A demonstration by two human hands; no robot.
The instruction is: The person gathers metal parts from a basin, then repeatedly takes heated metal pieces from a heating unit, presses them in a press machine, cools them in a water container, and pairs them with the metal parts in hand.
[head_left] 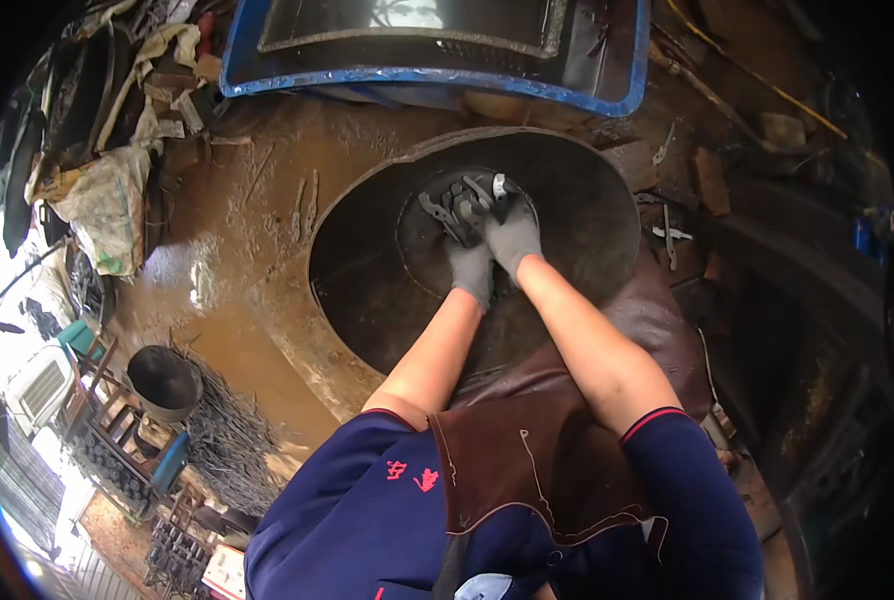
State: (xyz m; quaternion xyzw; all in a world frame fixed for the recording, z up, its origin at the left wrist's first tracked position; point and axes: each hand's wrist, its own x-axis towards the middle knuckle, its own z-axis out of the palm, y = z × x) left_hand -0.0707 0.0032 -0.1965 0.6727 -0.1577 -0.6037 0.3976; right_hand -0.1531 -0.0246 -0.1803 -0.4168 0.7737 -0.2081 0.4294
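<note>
Both my hands wear grey gloves and reach forward over a large dark round basin (357, 275). My left hand (470, 265) is closed around a bundle of flat dark metal pieces (457, 207), from the left and below. Beside it, touching the same bundle, my right hand (514, 235) grips from the right. The pieces have curved ends and holes, like halves of a hand tool; their exact kind is unclear. One shinier end sticks out at the right. Blackened gloves hide most of my fingers. Inside the basin, a fainter round outline lies beneath my hands.
A blue-rimmed tank (437, 78) with dark liquid stands beyond the basin. Loose metal pieces (672, 236) lie at the right. Leftward are a wet muddy floor (232, 300), a sack (107, 205), a dark bucket (177, 405) and a heap of thin strips (229, 440). A brown apron (537, 460) covers my front.
</note>
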